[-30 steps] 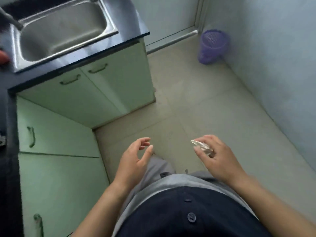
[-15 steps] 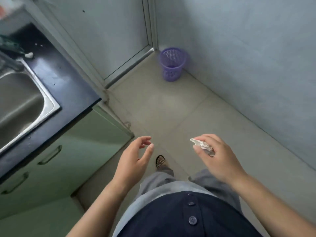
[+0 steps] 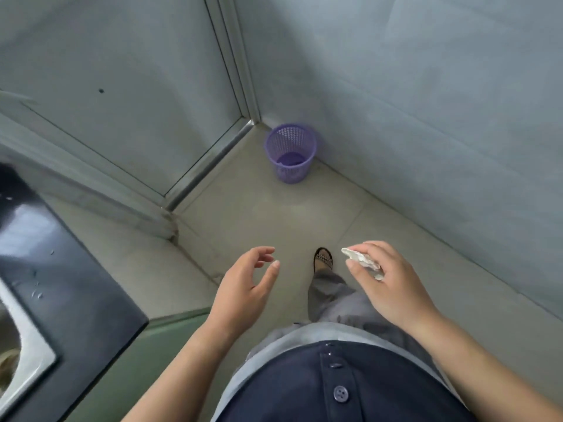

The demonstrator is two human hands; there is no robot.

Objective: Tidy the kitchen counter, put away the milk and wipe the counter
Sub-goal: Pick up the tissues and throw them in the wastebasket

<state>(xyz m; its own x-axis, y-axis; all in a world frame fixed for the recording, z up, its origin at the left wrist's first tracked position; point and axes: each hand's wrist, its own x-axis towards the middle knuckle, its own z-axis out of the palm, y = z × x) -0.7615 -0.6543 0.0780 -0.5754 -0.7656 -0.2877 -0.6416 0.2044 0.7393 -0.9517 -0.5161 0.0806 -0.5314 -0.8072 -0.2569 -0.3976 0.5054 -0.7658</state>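
Observation:
My right hand (image 3: 387, 287) is closed on a small crumpled white wrapper (image 3: 361, 261), held out in front of my waist over the floor. Left of it, my left hand (image 3: 246, 287) holds nothing, its fingers loosely curled and apart. A purple mesh waste basket (image 3: 291, 152) stands on the floor in the far corner, well ahead of both hands. The dark kitchen counter (image 3: 70, 287) with a few water drops lies at the left edge, and the steel sink rim (image 3: 27, 354) shows at the bottom left. No milk is in view.
A light tiled floor (image 3: 274, 214) stretches from my feet to the basket. A grey wall (image 3: 426, 102) runs along the right. A framed door or panel (image 3: 122, 86) closes the far left. My sandalled foot (image 3: 323, 258) is stepping forward. Green cabinet front (image 3: 146, 354) sits below the counter.
The view has swung right and away from the sink and cabinets, bringing the purple basket nearer the centre. Both hands keep the same pose, the right still holding the wrapper.

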